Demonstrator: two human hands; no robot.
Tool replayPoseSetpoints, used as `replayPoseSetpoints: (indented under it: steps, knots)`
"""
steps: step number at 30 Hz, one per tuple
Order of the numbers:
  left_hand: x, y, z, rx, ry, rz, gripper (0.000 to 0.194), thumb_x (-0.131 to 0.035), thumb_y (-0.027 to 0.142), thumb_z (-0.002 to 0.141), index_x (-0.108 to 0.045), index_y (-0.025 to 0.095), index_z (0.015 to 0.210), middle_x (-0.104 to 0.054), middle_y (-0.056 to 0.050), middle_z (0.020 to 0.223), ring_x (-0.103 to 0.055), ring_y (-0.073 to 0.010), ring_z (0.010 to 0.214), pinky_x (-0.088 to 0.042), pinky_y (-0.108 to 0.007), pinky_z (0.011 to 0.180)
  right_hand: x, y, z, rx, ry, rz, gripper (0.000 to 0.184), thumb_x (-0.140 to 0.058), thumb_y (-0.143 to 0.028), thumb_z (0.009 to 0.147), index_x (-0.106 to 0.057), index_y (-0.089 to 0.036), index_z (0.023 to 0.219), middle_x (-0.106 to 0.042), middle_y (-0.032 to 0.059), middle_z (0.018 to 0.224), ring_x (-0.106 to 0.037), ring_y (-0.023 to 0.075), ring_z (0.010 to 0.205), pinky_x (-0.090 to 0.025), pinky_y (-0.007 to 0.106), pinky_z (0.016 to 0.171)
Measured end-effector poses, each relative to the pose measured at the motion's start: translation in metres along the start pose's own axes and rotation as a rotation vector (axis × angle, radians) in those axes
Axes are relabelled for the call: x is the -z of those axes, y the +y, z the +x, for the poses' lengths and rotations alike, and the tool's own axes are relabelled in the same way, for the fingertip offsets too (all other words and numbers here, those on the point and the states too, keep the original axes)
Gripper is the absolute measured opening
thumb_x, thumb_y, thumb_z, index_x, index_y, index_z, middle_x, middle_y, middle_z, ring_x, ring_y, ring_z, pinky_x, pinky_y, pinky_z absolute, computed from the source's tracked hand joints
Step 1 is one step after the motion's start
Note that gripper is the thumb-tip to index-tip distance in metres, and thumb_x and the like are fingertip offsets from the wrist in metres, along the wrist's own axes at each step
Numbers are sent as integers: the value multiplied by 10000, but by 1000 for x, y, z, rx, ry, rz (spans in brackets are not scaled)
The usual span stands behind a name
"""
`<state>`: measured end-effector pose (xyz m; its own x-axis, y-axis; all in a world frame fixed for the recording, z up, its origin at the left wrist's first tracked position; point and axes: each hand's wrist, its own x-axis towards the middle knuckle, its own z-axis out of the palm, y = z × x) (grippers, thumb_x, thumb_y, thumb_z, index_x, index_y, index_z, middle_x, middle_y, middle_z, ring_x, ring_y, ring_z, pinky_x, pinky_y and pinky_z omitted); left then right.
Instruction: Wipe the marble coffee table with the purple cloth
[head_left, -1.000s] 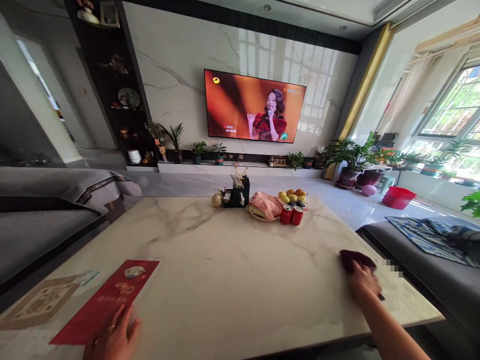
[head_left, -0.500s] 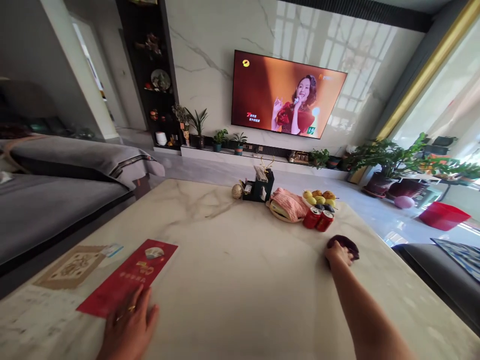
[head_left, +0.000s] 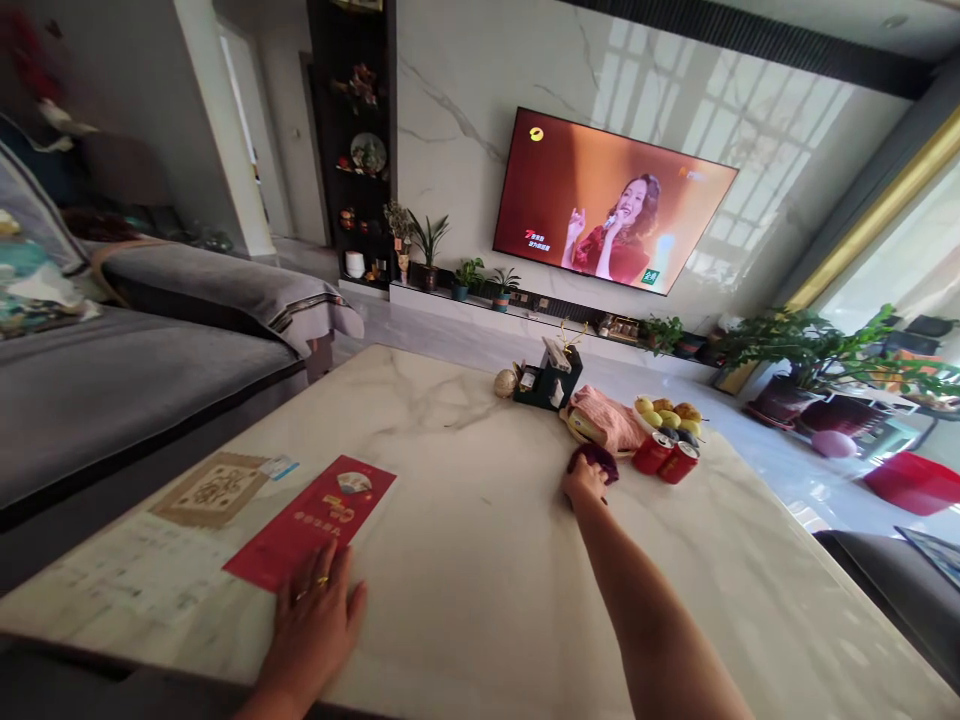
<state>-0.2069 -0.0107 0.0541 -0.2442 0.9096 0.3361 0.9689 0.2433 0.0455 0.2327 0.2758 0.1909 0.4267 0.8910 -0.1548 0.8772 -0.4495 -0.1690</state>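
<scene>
My right hand [head_left: 589, 478] presses a dark purple cloth [head_left: 606, 461] onto the marble tabletop [head_left: 465, 560], its fingers closed over the cloth. Just beyond it lie a pink cloth [head_left: 609, 420] over a basket and two red drink cans [head_left: 667, 457]. At the near left, my left hand [head_left: 319, 605] lies flat on the table with fingers stretched out. Its fingertips rest on the lower edge of a red envelope [head_left: 319, 525] with gold print. Left of the envelope is a brown patterned paper [head_left: 212, 488], and a pale printed sheet [head_left: 142, 565] lies nearer.
A bowl of yellow and dark fruit [head_left: 667, 417] stands behind the cans. A dark green tissue box [head_left: 559, 378] and a small round ornament [head_left: 505, 383] are at the table's far side. A grey sofa [head_left: 142, 390] runs along the left.
My right hand has slid the purple cloth leftward across the tabletop, close to the pink cloth. The camera view has turned a little left. My left hand stays at the red envelope.
</scene>
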Motion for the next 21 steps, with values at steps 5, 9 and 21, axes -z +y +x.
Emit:
replayPoseSetpoints:
  steps: [5,9,21]
  knots:
    - [11,4,1,37,-109,-17,708,-331,347,1236,-706,37,1749,-584,-293,1928,-579,-456,1798,-416,-705,1503,-17,-69,-41,334,-51,-3,816,-606,-236,1183,-444,-260,1982,-462,258,1981,-548,435,1731,-491,560,1362]
    - [13,6,2,64,-123,-69,686,-371,340,1231,-702,40,1752,-573,-288,1940,-554,-453,1817,-401,-708,1519,-24,-90,-86,610,-106,-3,869,-703,-184,1129,-489,-273,1967,-437,185,2032,-500,412,1796,-420,501,1456]
    - [-21,-18,17,94,100,-344,903,-154,486,1196,-846,15,1538,-820,-302,1658,-746,-454,1622,-551,-672,1424,-85,-53,-299,1325,-311,-51,950,-947,-412,981,-612,-486,1866,-537,53,1993,-622,445,1680,-617,643,1342]
